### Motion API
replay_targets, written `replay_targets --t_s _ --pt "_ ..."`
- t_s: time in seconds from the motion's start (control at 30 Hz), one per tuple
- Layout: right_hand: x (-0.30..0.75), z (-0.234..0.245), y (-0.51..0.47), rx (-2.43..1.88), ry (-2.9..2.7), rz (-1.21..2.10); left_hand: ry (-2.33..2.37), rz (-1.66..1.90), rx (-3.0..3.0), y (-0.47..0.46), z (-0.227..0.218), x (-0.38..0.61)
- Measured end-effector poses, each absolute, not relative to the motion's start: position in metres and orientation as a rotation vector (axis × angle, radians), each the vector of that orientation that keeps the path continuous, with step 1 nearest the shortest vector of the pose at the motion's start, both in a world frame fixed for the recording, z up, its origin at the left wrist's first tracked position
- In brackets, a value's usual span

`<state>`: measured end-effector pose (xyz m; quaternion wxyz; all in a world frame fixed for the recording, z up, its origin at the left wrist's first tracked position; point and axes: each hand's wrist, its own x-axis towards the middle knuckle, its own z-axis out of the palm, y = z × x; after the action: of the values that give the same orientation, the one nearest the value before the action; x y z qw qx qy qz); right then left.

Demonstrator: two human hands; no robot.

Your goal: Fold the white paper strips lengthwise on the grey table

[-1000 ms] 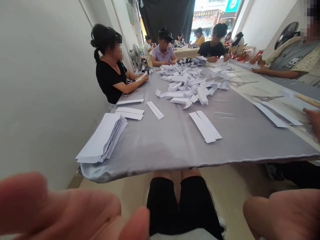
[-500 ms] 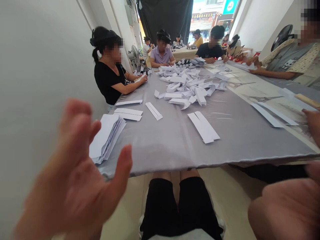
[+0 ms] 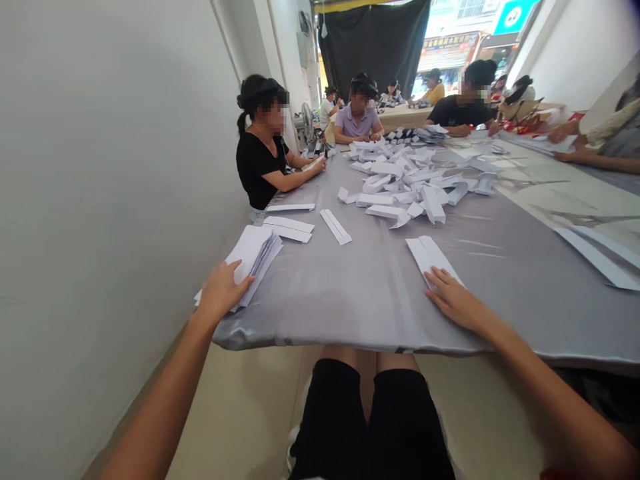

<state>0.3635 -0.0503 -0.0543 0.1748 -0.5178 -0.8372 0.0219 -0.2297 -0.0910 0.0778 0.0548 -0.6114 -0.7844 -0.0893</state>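
Note:
My left hand (image 3: pixel 221 291) rests on the near end of a stack of white paper sheets (image 3: pixel 253 255) at the left edge of the grey table (image 3: pixel 360 287); its fingers lie over the stack. My right hand (image 3: pixel 453 299) lies flat with fingers stretched out on the near end of a folded white paper strip (image 3: pixel 429 254) near the table's front edge.
A heap of folded white papers (image 3: pixel 405 177) fills the table's middle. Loose folded strips (image 3: pixel 335 227) lie between the stack and the heap. A white wall (image 3: pixel 110 167) runs along the left. Several people sit around the table, including one in a black shirt (image 3: pixel 263 163).
Both hands were raised close to the camera; they have now reached forward and come down on the table, the left onto the paper stack, the right onto the folded strip. The view shifted left.

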Motion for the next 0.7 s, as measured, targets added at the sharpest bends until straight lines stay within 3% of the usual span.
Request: replay_targets --t_s 0.33,0.53,0.7 --pt "0.412 -0.075 -0.049 -1.726 -2.198 -0.190 -2.403 -0.453 -1.856 -0.089 0.077 -0.233" --pt "0.399 -0.057 -0.050 -1.855 -1.953 -0.310 -2.369 -0.483 -1.843 -0.089 0.078 -0.231" --pt "0.358 -0.031 -0.050 -1.706 -1.793 -0.293 -2.313 -0.563 -1.702 -0.096 0.094 -0.222"
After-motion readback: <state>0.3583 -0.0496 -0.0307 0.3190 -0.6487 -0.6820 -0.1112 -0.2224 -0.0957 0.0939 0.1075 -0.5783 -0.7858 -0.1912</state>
